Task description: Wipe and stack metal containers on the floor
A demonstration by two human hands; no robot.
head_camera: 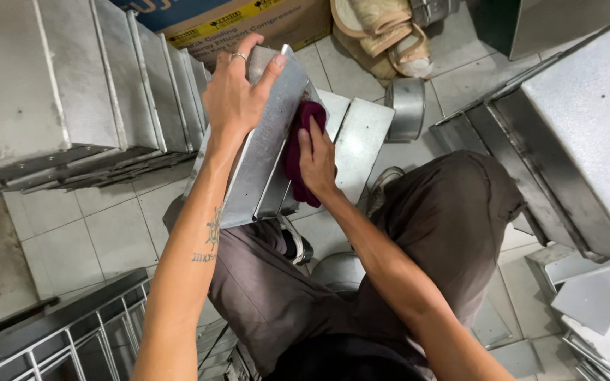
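head view | left hand (pixel 233 95) clamped over top edge of metal tin (pixel 266 152), tilted above lap | right hand (pixel 317 164) pressing maroon cloth (pixel 296 152) into tin's open side | stacked tins (pixel 79 92) left of tin | cardboard box (pixel 248 21) behind tin

One cloth (pixel 298 152) — perhaps nine trays (pixel 72 92)

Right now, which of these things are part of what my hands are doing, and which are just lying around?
In use: left hand, metal tin, maroon cloth, right hand.
Lying about: stacked tins, cardboard box, sandals, round tin, wire rack.
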